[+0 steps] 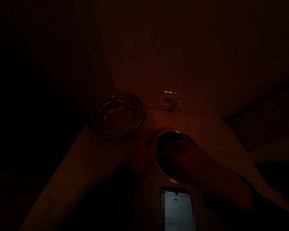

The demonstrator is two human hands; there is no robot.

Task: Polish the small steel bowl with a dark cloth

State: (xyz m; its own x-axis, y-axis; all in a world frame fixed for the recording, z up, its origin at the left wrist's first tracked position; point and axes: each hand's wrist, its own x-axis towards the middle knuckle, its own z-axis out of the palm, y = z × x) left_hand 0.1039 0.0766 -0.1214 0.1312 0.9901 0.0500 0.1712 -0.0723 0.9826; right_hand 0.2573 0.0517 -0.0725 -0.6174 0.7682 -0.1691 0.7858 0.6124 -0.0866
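Note:
The light is very dim. A round dish with a shiny metal rim (pixel 170 181) sits on the table, its inside dark and its contents hard to make out. At its left edge, my left hand (pixel 144 155) is closed on the rim, with the thumb side up against it. My right hand (pixel 185 157) reaches in from the right, over and into the dish. Its fingers point left and down, and their tips are lost in the dark, so whether they pinch anything cannot be told.
Stacked shallow metal bowls (pixel 118 118) stand at the table's back left. Below the dish lies a phone (pixel 178 208) with a lit screen. The wooden table (pixel 207 128) meets a wall carrying a socket plate (pixel 172 100). Dark space lies past the table's left edge.

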